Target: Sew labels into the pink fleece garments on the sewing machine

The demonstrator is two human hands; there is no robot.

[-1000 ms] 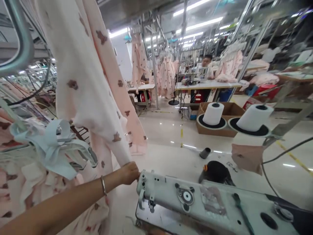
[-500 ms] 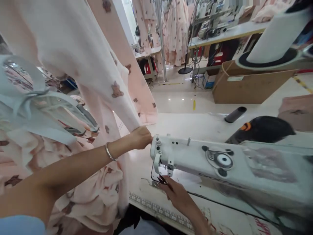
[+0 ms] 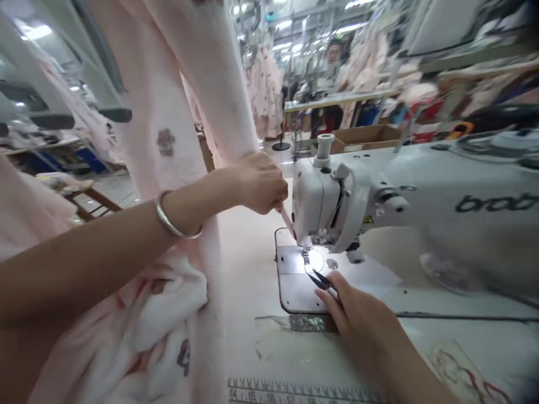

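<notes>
My left hand, with a silver bangle on the wrist, is closed on a narrow pink fabric strip left of the sewing machine head. The strip slants down behind the head toward the lit needle area. Pale pink fleece fabric with brown bear prints hangs beside and behind that hand. In front of the presser foot, my right hand grips a pair of thread snips. Their dark blades are parted and point at the needle plate.
A printed measuring tape runs along the table's front edge. More pink fabric is heaped at lower left. Behind the machine stand a cardboard box, other worktables, hanging garments and a person.
My view has tilted up and come closer to the machine head. The left hand still grips the pink fabric, and the snips remain in my right hand by the needle.
</notes>
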